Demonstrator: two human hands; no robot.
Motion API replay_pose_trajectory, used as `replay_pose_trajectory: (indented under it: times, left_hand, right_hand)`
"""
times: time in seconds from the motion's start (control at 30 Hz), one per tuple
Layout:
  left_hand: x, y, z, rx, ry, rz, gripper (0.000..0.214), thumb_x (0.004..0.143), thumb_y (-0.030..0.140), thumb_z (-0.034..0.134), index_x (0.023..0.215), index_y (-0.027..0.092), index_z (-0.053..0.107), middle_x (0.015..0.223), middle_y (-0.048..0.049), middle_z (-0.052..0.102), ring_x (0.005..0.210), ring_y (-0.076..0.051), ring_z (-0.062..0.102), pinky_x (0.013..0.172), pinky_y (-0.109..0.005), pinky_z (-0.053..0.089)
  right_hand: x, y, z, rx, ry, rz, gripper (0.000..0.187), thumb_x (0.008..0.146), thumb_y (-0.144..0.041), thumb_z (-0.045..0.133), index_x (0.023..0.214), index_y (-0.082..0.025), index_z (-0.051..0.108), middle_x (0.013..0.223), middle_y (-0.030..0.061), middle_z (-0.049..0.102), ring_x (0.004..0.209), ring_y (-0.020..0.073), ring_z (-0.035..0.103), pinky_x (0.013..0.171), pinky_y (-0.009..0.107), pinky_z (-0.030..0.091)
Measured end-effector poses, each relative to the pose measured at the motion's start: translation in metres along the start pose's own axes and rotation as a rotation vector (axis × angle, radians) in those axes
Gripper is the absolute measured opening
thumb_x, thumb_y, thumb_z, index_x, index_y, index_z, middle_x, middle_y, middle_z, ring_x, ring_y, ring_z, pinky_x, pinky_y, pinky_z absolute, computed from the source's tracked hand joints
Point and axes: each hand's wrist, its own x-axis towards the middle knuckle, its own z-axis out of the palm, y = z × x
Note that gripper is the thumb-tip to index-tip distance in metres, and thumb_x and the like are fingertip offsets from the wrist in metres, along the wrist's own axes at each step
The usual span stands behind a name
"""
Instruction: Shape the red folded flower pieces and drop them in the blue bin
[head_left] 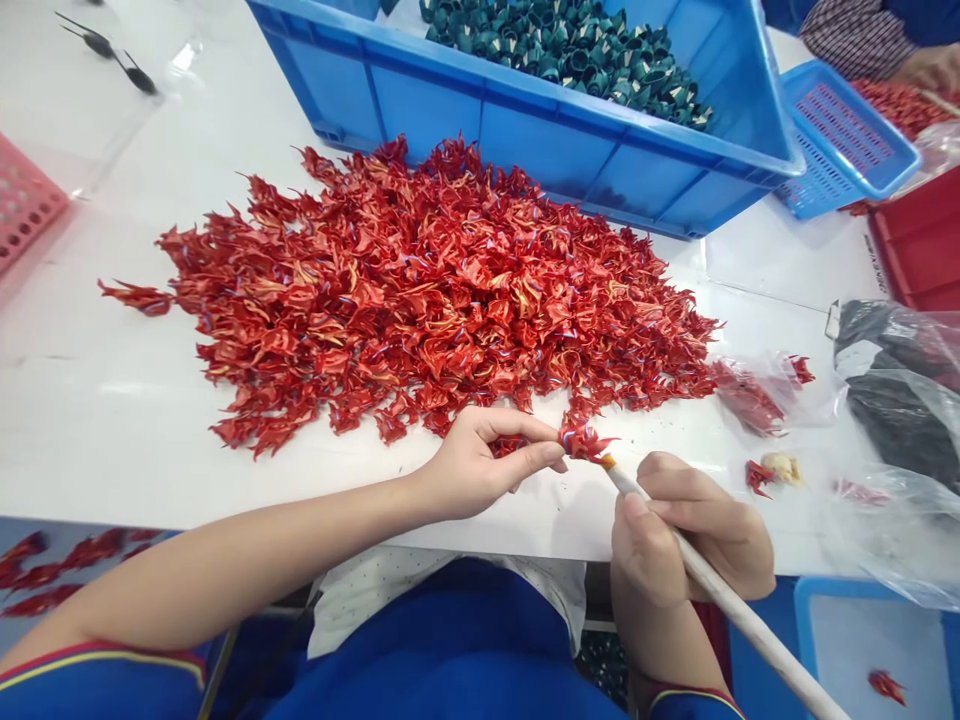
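Note:
Between thumb and fingers, my left hand [499, 455] pinches a small red figure piece [583, 440] with pointed tips and a bluish mark. My right hand [694, 530] is wrapped round a long pale brush [735, 605]. The brush's yellowish tip meets the right end of the red piece. Just beyond both hands spreads a big heap of similar red pieces [442, 290], some with yellow streaks, on the white table [90, 400].
A large blue bin [555, 140] with dark green pieces stands behind the heap. To the right lie plastic bags [900, 400], a small blue basket [847, 140] and a red bin [922, 240]. A pink basket [26, 205] sits left. Another person's hand [930, 70] is at upper right.

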Motion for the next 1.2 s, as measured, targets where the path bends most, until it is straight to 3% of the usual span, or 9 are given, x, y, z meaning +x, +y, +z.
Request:
replay_pose_trajectory:
  times: [0.13,0.3,0.87,0.97,1.1,1.2]
  left_hand:
    - [0.0,-0.004,0.0,0.072,0.003,0.196,0.023,0.085,0.034,0.069,0.075,0.015,0.079,0.069,-0.0088,0.075,0.058,-0.014,0.065,0.055,-0.023,0.052]
    - [-0.001,-0.008,0.0,0.129,0.007,0.397,0.015,0.086,0.021,0.067,0.08,0.018,0.08,0.077,-0.0091,0.078,0.066,-0.016,0.071,0.06,-0.022,0.056]
    - [-0.002,-0.012,-0.001,0.378,0.059,0.767,0.012,0.088,0.01,0.064,0.084,0.014,0.075,0.074,-0.0092,0.077,0.063,-0.013,0.072,0.06,-0.017,0.058]
    - [-0.001,-0.014,0.0,0.386,0.082,0.787,0.012,0.088,0.008,0.063,0.084,0.013,0.074,0.073,-0.0085,0.076,0.063,-0.012,0.071,0.06,-0.016,0.058]
    - [-0.002,-0.015,0.0,0.411,0.053,0.763,0.012,0.088,0.008,0.062,0.084,0.013,0.073,0.071,-0.008,0.075,0.061,-0.012,0.069,0.057,-0.016,0.057]
    - [-0.003,-0.015,0.0,0.414,0.025,0.746,0.013,0.087,0.008,0.062,0.086,0.013,0.074,0.071,-0.008,0.075,0.061,-0.012,0.069,0.057,-0.017,0.056]
  right_hand:
    - [-0.001,0.002,0.003,-0.027,0.068,-0.007,0.019,0.073,-0.002,0.053,0.07,-0.02,0.051,0.052,-0.006,0.043,0.036,0.008,0.034,0.035,0.025,0.028]
    - [-0.001,0.002,0.001,0.02,-0.025,0.029,0.025,0.064,0.005,0.053,0.072,-0.019,0.051,0.057,-0.0063,0.048,0.038,0.0075,0.038,0.036,0.025,0.031]
    - [-0.002,0.003,0.003,0.049,0.072,0.087,0.018,0.069,-0.005,0.057,0.067,-0.02,0.049,0.053,-0.0068,0.045,0.036,0.0075,0.034,0.037,0.024,0.025]
    - [0.007,0.003,0.002,0.193,0.119,0.23,0.016,0.071,-0.009,0.058,0.066,-0.021,0.049,0.051,-0.0065,0.045,0.036,0.0076,0.031,0.038,0.024,0.025]
    - [0.014,0.002,-0.004,0.462,-0.028,0.463,0.013,0.072,-0.012,0.058,0.067,-0.021,0.05,0.05,-0.0059,0.046,0.036,0.0086,0.032,0.038,0.024,0.028]
    - [0.014,0.003,-0.005,0.448,-0.058,0.519,0.014,0.068,-0.008,0.059,0.067,-0.02,0.053,0.053,-0.0046,0.051,0.04,0.0095,0.037,0.041,0.024,0.029]
